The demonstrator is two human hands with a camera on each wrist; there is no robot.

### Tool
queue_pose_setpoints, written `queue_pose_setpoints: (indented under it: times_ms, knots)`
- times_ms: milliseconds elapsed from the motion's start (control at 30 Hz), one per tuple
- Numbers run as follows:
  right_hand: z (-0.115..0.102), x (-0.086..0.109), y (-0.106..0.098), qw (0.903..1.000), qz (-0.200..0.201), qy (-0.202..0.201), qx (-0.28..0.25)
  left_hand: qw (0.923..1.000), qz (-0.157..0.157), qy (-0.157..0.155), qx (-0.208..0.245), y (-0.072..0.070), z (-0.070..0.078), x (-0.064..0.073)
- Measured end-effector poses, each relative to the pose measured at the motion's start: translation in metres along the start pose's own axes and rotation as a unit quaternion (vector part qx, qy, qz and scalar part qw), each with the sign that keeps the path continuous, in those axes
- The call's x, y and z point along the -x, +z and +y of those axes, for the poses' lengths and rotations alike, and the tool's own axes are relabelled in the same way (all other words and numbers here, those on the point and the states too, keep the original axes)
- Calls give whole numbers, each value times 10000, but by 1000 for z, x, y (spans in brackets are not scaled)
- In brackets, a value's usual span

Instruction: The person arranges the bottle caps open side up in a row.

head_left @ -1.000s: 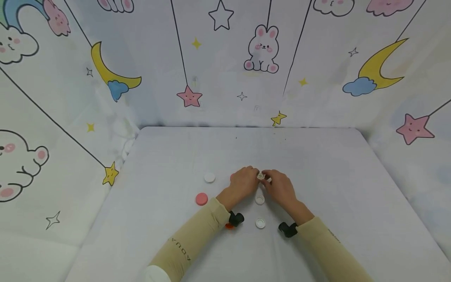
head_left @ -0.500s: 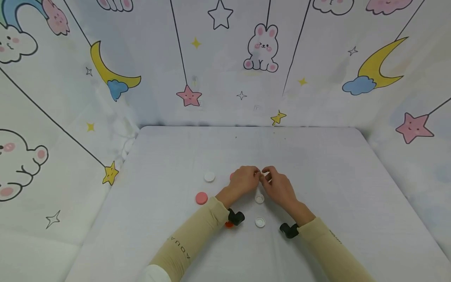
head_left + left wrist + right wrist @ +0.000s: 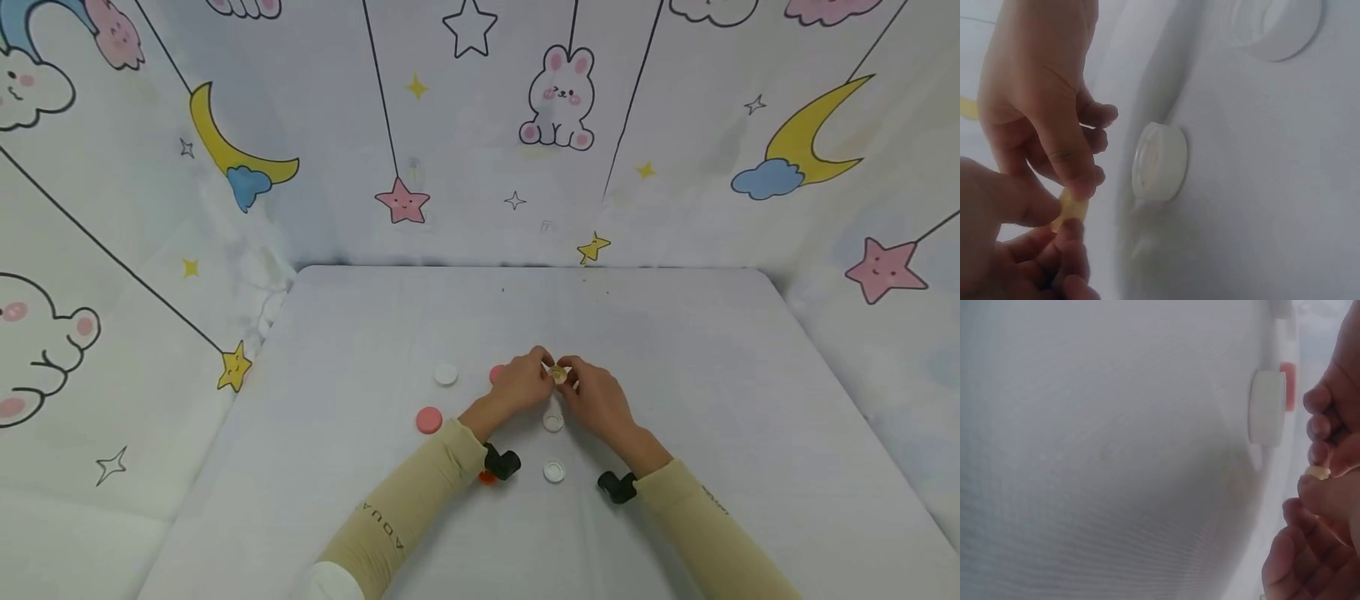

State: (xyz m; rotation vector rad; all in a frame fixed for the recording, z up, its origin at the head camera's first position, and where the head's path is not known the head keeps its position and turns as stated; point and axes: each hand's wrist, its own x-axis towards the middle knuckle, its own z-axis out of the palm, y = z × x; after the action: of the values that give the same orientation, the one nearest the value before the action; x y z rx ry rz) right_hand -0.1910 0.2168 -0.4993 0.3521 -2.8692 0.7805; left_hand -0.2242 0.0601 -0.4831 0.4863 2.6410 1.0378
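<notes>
Both hands meet near the middle of the table in the head view. My left hand [image 3: 522, 385] and my right hand [image 3: 597, 402] pinch one small yellowish round piece [image 3: 558, 375] between their fingertips, held above the cloth. In the left wrist view this piece [image 3: 1074, 209] looks yellow and slightly see-through, partly covered by thumbs and fingers. Its exact kind is too small and hidden to tell. Just below the hands lies a white cap [image 3: 552, 422], hollow side up. Another white cap [image 3: 554, 472] sits nearer the person.
Left of the hands lie a white disc [image 3: 446, 375], a pink disc [image 3: 429, 420] and a second pink disc [image 3: 497, 373], partly behind the left hand. An orange disc [image 3: 487, 477] shows under the left wrist camera. White cloth [image 3: 360, 333] covers the table.
The piece showed a whitish face a second ago, then fingers covered it. Now its yellowish side shows between the fingertips. Both hands stay at about the same place.
</notes>
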Motion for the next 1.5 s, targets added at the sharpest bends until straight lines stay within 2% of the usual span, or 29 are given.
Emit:
queue_pose_setpoints:
  times_ms: [167,400,667,1033,1200,1367,1500]
  knots:
    - [0,-1,0,9997,-230,21,99,9988,-201,56,-440,3,-1,-2]
    - [-1,-3,2,9989,-438,79,127,9952,-102,183,-952,6,-2,-4]
    - [-2,-5,4,9982,-513,225,230,9897,-92,185,-1415,9,0,-6]
    - [-3,-5,7,9976,-596,220,276,9838,74,298,-1764,14,-1,-3]
    - [-5,-5,8,9976,-603,176,299,9841,121,261,-1753,13,-3,-1]
    - [-8,-4,2,9964,-703,357,310,9869,31,21,-1611,9,-7,-1]
    - [-12,-6,-4,9962,-692,429,319,9863,161,-119,-1635,3,-9,0]
